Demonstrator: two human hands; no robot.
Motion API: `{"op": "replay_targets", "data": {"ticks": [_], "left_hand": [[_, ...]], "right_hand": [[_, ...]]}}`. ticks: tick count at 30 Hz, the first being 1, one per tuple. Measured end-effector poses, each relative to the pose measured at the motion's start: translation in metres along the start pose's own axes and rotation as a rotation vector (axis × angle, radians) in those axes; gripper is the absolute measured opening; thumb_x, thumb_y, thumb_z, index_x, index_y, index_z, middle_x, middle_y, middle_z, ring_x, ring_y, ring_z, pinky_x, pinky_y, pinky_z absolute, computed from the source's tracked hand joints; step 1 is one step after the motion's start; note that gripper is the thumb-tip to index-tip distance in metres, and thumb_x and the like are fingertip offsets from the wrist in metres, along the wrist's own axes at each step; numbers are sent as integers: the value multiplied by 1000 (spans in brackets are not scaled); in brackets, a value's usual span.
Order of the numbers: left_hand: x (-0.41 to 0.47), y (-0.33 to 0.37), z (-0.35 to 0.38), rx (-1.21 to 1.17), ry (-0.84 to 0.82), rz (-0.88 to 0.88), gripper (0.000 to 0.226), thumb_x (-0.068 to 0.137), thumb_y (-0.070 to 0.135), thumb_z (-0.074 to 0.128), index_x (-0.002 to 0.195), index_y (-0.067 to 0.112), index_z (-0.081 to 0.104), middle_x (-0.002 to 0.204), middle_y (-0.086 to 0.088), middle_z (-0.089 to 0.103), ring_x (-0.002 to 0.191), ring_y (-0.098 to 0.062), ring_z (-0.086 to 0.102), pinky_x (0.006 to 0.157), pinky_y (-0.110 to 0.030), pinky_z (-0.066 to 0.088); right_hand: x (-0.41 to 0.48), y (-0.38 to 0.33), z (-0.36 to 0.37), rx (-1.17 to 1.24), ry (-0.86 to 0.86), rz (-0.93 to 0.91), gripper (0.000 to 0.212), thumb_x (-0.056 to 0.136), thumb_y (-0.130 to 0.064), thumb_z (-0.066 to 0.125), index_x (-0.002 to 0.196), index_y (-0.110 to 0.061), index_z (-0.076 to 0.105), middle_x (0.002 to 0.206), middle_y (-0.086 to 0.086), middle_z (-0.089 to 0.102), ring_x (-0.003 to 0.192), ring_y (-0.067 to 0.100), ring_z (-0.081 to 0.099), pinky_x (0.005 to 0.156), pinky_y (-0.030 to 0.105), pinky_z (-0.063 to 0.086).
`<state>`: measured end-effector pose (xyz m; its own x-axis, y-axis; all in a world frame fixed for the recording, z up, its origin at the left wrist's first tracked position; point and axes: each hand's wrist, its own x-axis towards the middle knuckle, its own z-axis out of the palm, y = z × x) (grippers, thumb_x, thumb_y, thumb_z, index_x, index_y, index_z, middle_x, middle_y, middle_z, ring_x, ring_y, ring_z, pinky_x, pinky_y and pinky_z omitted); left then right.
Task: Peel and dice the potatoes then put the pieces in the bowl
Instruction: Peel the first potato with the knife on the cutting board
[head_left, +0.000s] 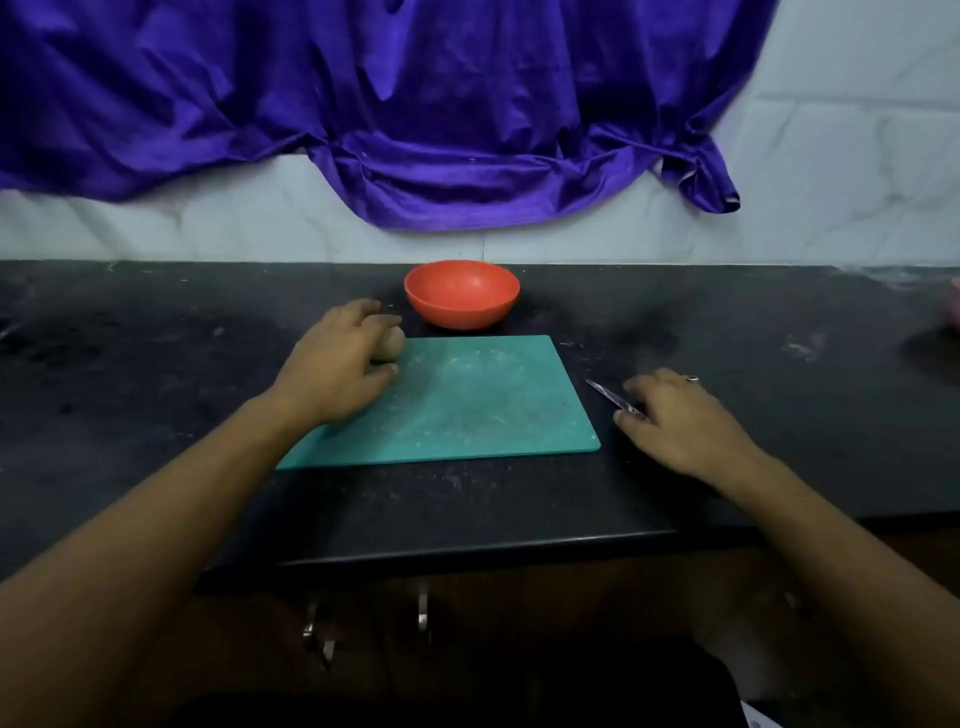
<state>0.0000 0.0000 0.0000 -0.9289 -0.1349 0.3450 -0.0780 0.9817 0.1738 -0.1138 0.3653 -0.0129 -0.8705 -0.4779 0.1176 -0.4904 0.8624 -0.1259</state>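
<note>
A brown unpeeled potato (390, 345) sits at the far left corner of the green cutting board (467, 410). My left hand (337, 358) grips it from the left, fingers curled over its top and thumb at its near side. An empty orange bowl (462, 293) stands just behind the board. A knife (610, 397) lies on the dark counter to the right of the board, blade pointing far left. My right hand (675, 415) rests over its handle with fingers curled around it; the handle itself is hidden.
The black counter (208, 395) runs the full width, its front edge near me. A purple cloth (415, 130) hangs on the white wall behind. A pink object (955, 312) shows at the far right edge.
</note>
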Motion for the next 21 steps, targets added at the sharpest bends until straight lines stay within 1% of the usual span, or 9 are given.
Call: {"op": "replay_targets", "data": {"ticks": [2, 4, 7, 9, 11, 14, 17, 19, 21], "left_hand": [[7, -3, 3, 82, 3, 15, 64, 86, 25, 69, 147, 16, 53, 153, -16, 45, 137, -36, 44, 114, -50, 36], [14, -7, 10, 156, -30, 8, 63, 84, 22, 67, 146, 17, 53, 150, -17, 47, 134, -37, 47, 115, -51, 33], [23, -7, 18, 208, -67, 5, 65, 83, 21, 64, 147, 19, 51, 150, -15, 47, 134, -36, 47, 119, -54, 26], [28, -5, 20, 226, -74, -5, 66, 85, 19, 63, 149, 20, 49, 151, -14, 46, 135, -35, 46, 121, -55, 21], [34, -4, 21, 253, -85, -13, 66, 87, 18, 62, 151, 22, 46, 153, -13, 44, 136, -35, 46, 122, -54, 18], [40, -3, 23, 311, -112, -18, 65, 90, 20, 61, 152, 25, 43, 155, -12, 42, 136, -35, 45, 120, -53, 23], [43, -1, 26, 353, -79, -16, 59, 91, 22, 62, 148, 28, 48, 149, -10, 48, 128, -36, 46, 109, -53, 35], [46, 1, 23, 368, -62, -28, 52, 93, 25, 62, 143, 28, 51, 140, -8, 56, 121, -34, 46, 100, -50, 37], [48, 4, 19, 370, -70, -42, 48, 93, 32, 63, 139, 28, 52, 131, -7, 60, 117, -33, 45, 96, -48, 35]], "right_hand": [[-2, 2, 1, -3, 31, 32, 38, 96, -33, 56, 129, -15, 64, 121, 11, 57, 115, 36, 56, 92, 45, 52], [-5, 1, 3, 0, 51, 50, 30, 97, -26, 54, 123, -18, 66, 118, 9, 57, 110, 35, 57, 86, 43, 52], [-4, -1, 5, -24, 94, 29, 20, 97, -18, 52, 110, -14, 68, 107, 5, 60, 93, 29, 60, 74, 39, 52], [-1, 0, 5, -80, 120, 30, 18, 97, -15, 51, 104, -11, 68, 101, 7, 62, 86, 28, 60, 69, 40, 53], [2, 1, 6, -70, 131, 45, 19, 97, -14, 51, 105, -12, 69, 101, 7, 64, 85, 30, 62, 69, 39, 52], [5, -5, 2, 101, 177, 77, 21, 98, -14, 50, 107, -17, 69, 105, 5, 63, 88, 30, 62, 72, 38, 49], [9, -15, 3, 285, 231, 66, 18, 99, -14, 52, 109, -19, 66, 100, 2, 66, 82, 25, 64, 73, 40, 54], [11, -24, 5, 446, 225, 51, 14, 101, -15, 52, 106, -21, 64, 88, -1, 68, 68, 20, 67, 65, 39, 55], [14, -32, 5, 668, 177, 76, 9, 103, -18, 55, 105, -24, 62, 79, -3, 66, 55, 13, 65, 52, 32, 50]]}}
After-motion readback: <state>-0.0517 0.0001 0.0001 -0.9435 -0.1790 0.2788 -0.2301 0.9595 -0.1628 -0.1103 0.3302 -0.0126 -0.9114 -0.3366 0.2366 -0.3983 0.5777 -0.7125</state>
